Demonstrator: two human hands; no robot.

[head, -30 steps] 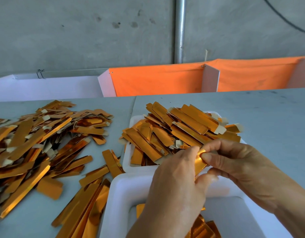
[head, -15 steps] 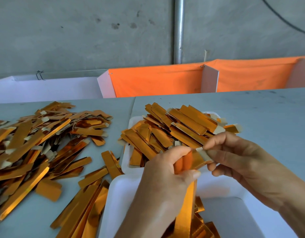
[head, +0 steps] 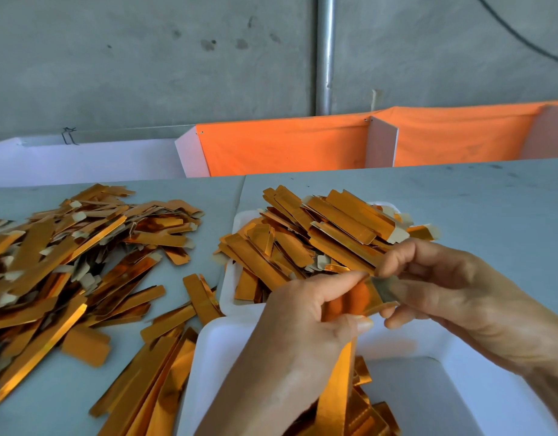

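Observation:
Both hands hold one shiny gold card strip [head: 336,398] over the near white tray [head: 479,404]. My left hand [head: 299,335] pinches the strip near its top between thumb and fingers, and the long part hangs down into the tray. My right hand [head: 453,297] pinches the strip's upper end, which is bent sideways to the right. Several folded gold pieces lie in the near tray below the hands.
A second white tray [head: 230,291] behind holds a heap of gold strips [head: 318,234]. A larger loose pile of strips [head: 67,256] covers the grey table on the left, with more strips [head: 158,388] beside the near tray. Orange cloth bins [head: 284,146] stand behind.
The hands have drawn apart: the folded strip has opened out, its long part now hanging down from my left hand while my right hand pulls the top end to the right.

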